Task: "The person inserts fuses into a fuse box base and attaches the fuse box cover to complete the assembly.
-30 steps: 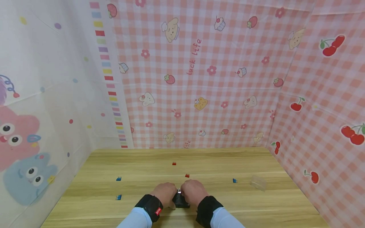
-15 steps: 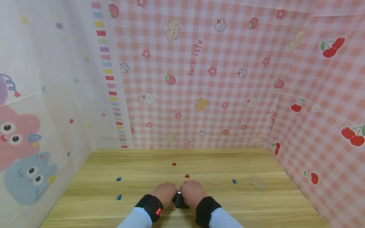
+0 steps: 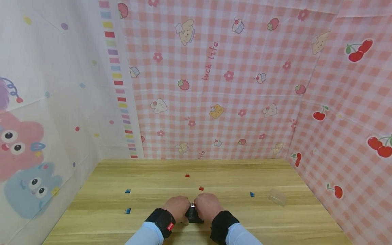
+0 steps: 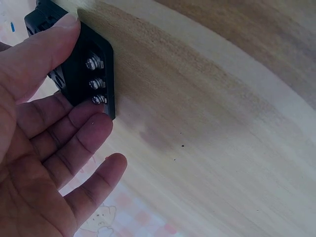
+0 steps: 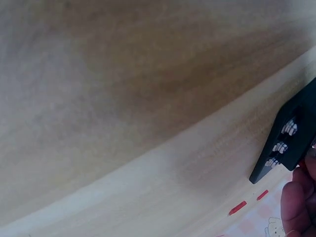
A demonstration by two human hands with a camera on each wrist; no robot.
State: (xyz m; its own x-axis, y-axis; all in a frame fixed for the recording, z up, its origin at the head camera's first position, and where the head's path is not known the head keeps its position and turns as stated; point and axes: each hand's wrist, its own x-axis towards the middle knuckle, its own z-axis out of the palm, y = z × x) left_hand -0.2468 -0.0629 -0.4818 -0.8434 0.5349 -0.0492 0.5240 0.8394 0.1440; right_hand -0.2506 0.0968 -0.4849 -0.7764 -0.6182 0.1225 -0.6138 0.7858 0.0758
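Low in the middle of the head view, my left hand (image 3: 177, 208) and right hand (image 3: 209, 207) meet at a black fuse block (image 3: 194, 217). Between thumb and fingers, the left hand holds its side; the little finger sticks out free in the left wrist view. Several metal screw terminals (image 4: 94, 63) line one edge of the block. My right hand's curled fingers (image 5: 295, 202) grip the other side, mostly cropped from the right wrist view. Just beyond the hands lie two red blade fuses, one nearer (image 3: 201, 188) and one farther (image 3: 187, 175).
Two blue blade fuses, a far one (image 3: 127, 191) and a near one (image 3: 127, 211), lie on the left of the wooden table (image 3: 147, 170). Another blue fuse (image 3: 252, 194) sits to the right, beside a clear plastic box (image 3: 277, 196). Patterned cloth (image 3: 214, 92) hangs around the table.
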